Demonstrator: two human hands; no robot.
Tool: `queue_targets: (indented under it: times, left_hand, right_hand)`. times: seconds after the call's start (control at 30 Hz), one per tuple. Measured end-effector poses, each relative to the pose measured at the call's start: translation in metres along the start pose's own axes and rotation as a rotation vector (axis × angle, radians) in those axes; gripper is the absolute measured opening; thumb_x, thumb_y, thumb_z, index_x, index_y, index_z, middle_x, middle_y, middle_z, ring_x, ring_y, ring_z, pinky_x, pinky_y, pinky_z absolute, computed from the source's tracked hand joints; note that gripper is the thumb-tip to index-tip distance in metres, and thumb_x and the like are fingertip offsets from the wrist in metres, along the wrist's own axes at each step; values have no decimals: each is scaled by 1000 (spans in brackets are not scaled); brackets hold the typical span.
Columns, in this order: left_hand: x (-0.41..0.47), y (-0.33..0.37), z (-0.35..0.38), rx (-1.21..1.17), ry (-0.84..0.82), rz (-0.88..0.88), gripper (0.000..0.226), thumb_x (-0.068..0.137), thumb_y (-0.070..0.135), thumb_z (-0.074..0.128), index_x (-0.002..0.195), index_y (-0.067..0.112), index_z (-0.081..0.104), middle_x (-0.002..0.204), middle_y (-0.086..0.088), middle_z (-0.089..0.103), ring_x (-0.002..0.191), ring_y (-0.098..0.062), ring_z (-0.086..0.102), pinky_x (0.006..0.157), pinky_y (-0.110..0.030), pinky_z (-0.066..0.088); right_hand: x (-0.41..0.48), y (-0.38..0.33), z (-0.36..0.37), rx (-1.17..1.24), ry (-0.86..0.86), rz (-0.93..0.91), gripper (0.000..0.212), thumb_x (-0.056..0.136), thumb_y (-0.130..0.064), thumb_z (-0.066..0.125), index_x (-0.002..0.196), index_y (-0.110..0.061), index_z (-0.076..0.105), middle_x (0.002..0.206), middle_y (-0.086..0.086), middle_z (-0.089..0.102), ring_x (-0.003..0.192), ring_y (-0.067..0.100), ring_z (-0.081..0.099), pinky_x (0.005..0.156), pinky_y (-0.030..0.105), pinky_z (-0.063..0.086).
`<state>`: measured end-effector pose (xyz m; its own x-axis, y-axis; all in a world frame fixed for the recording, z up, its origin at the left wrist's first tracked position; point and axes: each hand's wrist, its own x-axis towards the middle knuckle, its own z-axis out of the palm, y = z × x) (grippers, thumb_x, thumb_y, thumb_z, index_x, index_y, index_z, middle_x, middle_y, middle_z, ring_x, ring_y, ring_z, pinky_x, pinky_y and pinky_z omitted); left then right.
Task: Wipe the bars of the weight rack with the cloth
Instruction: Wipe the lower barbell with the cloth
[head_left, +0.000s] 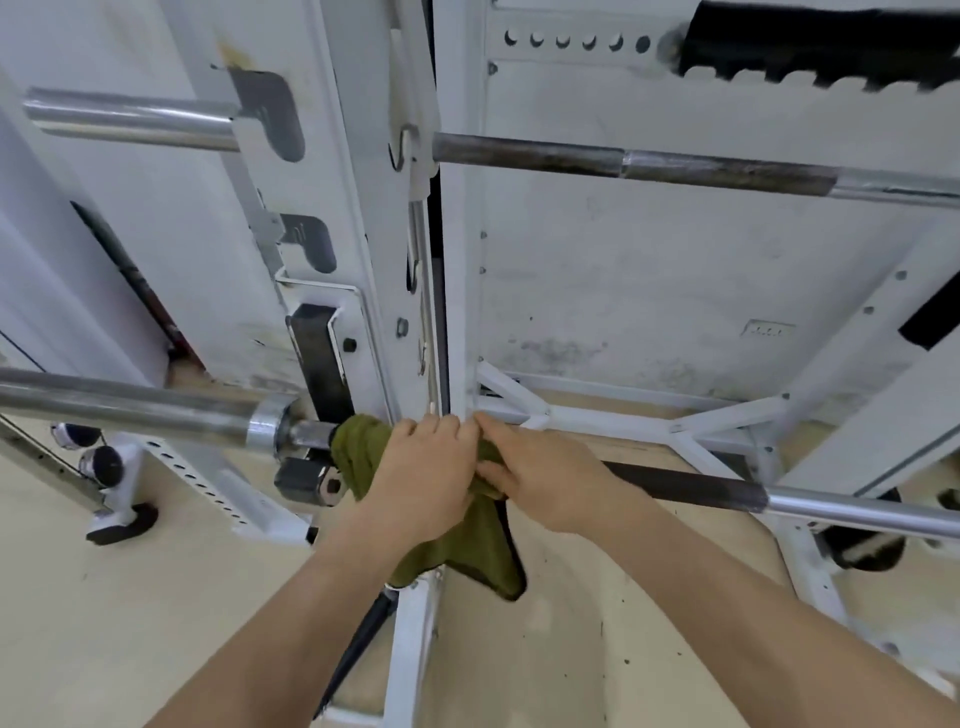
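An olive-green cloth (470, 551) is draped over the lower barbell (691, 486), close to the white upright of the rack (363, 218). My left hand (423, 478) curls over the cloth and the bar from above. Beside it, my right hand (540, 480) grips the cloth on the bar, and the two hands touch at the fingertips. A corner of the cloth hangs down below the bar. The bar's chrome sleeve (156, 405) runs off to the left. A second, higher barbell (649, 163) lies across the rack, with its own sleeve (135, 119) to the left.
The white rack frame has a floor brace (623, 423) behind the lower bar and a base beam (410, 649) under my arms. A white pegged stand with dark feet (119, 514) sits on the beige floor at left. A stained white wall (675, 291) is behind.
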<state>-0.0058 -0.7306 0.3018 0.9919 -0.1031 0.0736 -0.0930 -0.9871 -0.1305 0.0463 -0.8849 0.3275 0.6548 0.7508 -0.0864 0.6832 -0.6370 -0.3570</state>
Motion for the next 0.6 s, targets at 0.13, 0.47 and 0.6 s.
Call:
queue_targets:
  times: [0.13, 0.47, 0.6]
  left_hand:
    - [-9, 10, 2, -83, 95, 106, 66, 80, 45, 55, 137, 14, 42, 127, -4, 56, 115, -26, 53, 103, -44, 36]
    - [16, 42, -7, 40, -34, 91, 35, 89, 32, 54, 119, 17, 46, 103, -4, 58, 92, -25, 57, 81, -37, 45]
    - [45, 75, -18, -10, -30, 225, 31, 93, 35, 46, 119, 17, 47, 85, 1, 57, 65, -19, 46, 53, -31, 33]
  right_hand:
    - [-12, 16, -3, -29, 10, 15, 26, 102, -42, 33, 105, -28, 55, 93, -8, 61, 85, 16, 57, 66, 33, 46]
    - [-82, 71, -33, -337, 147, 404, 32, 101, -35, 31, 109, -30, 62, 109, -9, 66, 99, 17, 62, 78, 32, 41]
    - [-75, 49, -33, -9, 132, 336, 48, 86, -26, 48, 134, -29, 48, 134, -10, 54, 118, 19, 53, 94, 37, 45]
